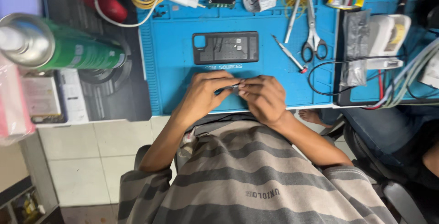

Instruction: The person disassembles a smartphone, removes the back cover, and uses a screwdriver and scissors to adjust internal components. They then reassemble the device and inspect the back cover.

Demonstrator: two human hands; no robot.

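Single view, head-worn camera, looking steeply down over wearer's own chest and striped shirt (256, 178). Bench edge lies across mid-frame, blue work mat (183, 91) beyond it toward top of picture. Close range: both forearms fill centre, bench items reach top edge. Tiled floor (87, 160) visible lower left under bench. No second view to overlap.
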